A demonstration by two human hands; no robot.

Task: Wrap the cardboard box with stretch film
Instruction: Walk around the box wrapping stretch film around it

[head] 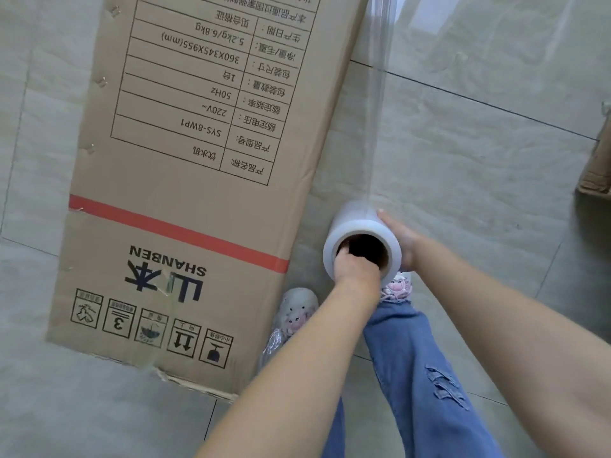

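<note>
The cardboard box [185, 180] lies flat on the tiled floor [479, 160], filling the view from 9 to 12 o'clock. Just beside its right edge, at about 5 o'clock of centre, the left hand [355, 271] hooks its fingers inside the core of the stretch film roll [362, 241], likely as an axle, while the right hand [398, 234] lies open-palmed against the roll's side, seemingly braking it. A taut strip of film [377, 110] runs toward 12 o'clock along the box

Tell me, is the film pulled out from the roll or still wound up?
Pulled out: a clear strip of film stretches from the roll up along the box.
</note>
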